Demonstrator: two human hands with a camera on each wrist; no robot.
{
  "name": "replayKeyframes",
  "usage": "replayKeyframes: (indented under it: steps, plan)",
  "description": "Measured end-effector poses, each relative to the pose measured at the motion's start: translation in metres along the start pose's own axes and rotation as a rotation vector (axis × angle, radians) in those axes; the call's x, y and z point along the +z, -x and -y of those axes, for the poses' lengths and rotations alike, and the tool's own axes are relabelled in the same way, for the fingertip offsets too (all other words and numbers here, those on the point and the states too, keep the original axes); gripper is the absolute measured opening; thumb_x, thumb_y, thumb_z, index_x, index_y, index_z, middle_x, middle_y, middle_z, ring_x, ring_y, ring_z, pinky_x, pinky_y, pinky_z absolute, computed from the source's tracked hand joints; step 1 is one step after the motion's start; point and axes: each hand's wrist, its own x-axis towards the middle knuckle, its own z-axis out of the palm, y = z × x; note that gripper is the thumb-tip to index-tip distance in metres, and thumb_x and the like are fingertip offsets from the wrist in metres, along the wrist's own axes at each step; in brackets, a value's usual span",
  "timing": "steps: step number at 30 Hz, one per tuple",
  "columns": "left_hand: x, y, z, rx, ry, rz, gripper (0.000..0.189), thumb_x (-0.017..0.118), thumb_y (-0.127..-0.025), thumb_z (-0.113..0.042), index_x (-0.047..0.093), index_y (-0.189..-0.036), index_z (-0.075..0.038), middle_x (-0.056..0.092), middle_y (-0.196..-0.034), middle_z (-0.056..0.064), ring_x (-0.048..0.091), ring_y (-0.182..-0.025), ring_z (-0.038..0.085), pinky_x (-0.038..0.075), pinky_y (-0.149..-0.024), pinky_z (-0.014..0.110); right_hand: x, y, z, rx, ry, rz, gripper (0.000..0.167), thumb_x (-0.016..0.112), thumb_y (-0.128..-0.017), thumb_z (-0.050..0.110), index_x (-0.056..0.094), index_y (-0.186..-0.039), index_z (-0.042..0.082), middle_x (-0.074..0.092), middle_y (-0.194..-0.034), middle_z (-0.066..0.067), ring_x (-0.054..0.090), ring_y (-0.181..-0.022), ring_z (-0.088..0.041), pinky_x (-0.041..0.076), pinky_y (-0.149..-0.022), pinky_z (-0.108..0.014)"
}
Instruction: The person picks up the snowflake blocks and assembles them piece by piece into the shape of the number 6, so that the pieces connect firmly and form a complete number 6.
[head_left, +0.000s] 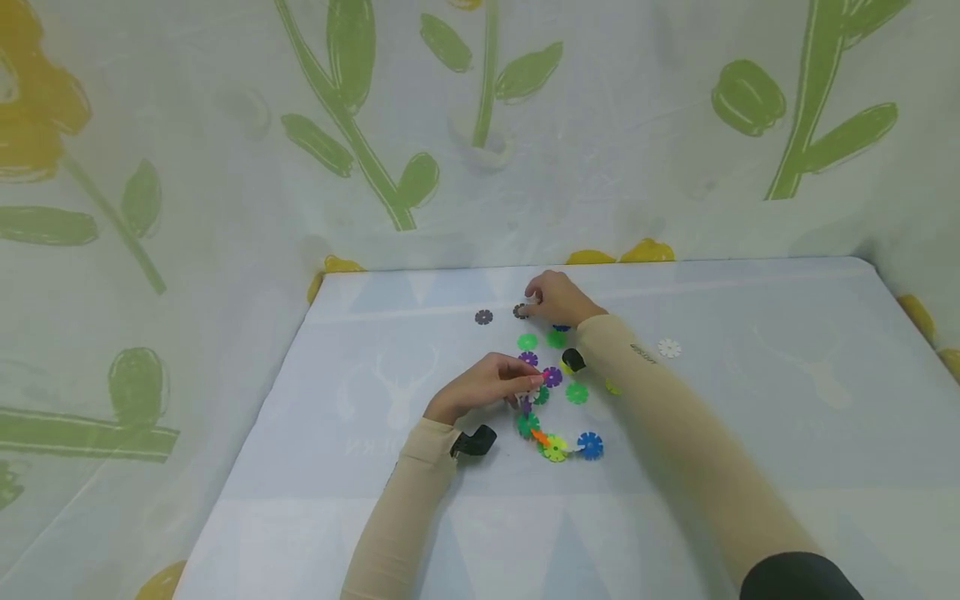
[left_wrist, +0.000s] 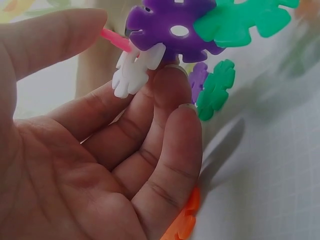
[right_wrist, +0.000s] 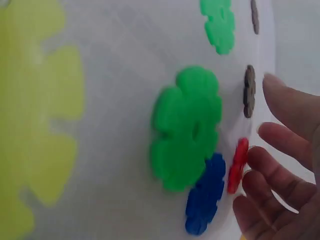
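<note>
The left hand [head_left: 489, 386] pinches the linked disc chain [head_left: 528, 426] by a pink piece [left_wrist: 115, 39], with a dark disc [head_left: 517, 312] beyond the chain, the loosely spread right hand [head_left: 560, 298] by it, touching or not I can't tell from here, and a white disc [head_left: 669, 348] right of the chain.

Discs [head_left: 577, 392] obstruct tabletop [head_left: 315, 392] centre; left passable.

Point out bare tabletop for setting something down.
Bare: tabletop left of the left hand, right of the loose white disc, and between the sleeves, below the chain in the head view. Crowded: between the left hand and right hand, among green discs.
</note>
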Motion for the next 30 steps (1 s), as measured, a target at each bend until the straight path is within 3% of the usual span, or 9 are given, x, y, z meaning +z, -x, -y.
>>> replayKeyframes:
  steps: [7, 11, 15, 24, 30]
  plan:
    - [0.001, 0.0, -0.001, 0.009, 0.008, 0.008, 0.034, 0.065, -0.102, -0.03, 0.074, -0.124, -0.006, 0.074, -0.102, 0.005, 0.061, -0.081, 0.014, 0.055, -0.076, 0.024, 0.009, -0.003, 0.01, 0.04, 0.113, 0.012, 0.034, 0.075, -0.096, 0.028, 0.071, -0.121, 0.006, 0.062, -0.123, -0.014, 0.049, -0.116, -0.033, 0.045, -0.108, -0.051]
    - [0.0, 0.001, -0.001, 0.008, 0.006, 0.008, 0.034, 0.065, -0.102, -0.031, 0.074, -0.125, -0.007, 0.075, -0.105, 0.006, 0.061, -0.082, 0.014, 0.055, -0.076, 0.024, 0.01, -0.002, 0.012, 0.077, 0.076, 0.043, 0.029, 0.074, -0.096, 0.022, 0.067, -0.117, 0.004, 0.063, -0.118, -0.013, 0.053, -0.112, -0.03, 0.048, -0.106, -0.046]
    - [-0.001, 0.001, 0.0, 0.001, -0.002, 0.005, 0.035, 0.065, -0.102, -0.031, 0.073, -0.127, -0.007, 0.075, -0.108, 0.007, 0.062, -0.083, 0.013, 0.055, -0.077, 0.024, 0.007, 0.004, 0.014, 0.053, 0.004, 0.071, 0.023, 0.071, -0.098, 0.017, 0.064, -0.116, 0.006, 0.066, -0.115, -0.013, 0.059, -0.106, -0.028, 0.051, -0.105, -0.044]
    - [-0.002, 0.0, 0.0, 0.009, 0.005, 0.006, 0.036, 0.063, -0.103, -0.031, 0.072, -0.128, -0.006, 0.074, -0.108, 0.007, 0.061, -0.083, 0.014, 0.055, -0.077, 0.024, -0.011, 0.046, 0.014, -0.097, -0.138, -0.014, 0.02, 0.072, -0.098, 0.023, 0.074, -0.109, 0.007, 0.075, -0.107, -0.01, 0.066, -0.096, -0.026, 0.058, -0.094, -0.042]
    - [-0.002, 0.001, -0.002, 0.001, -0.012, 0.007, 0.038, 0.063, -0.103, -0.033, 0.071, -0.13, -0.007, 0.075, -0.11, 0.008, 0.062, -0.084, 0.015, 0.055, -0.077, 0.025, -0.019, 0.082, 0.006, -0.106, -0.262, -0.035, 0.02, 0.069, -0.101, 0.022, 0.076, -0.11, 0.006, 0.078, -0.104, -0.009, 0.07, -0.092, -0.029, 0.061, -0.085, -0.035]
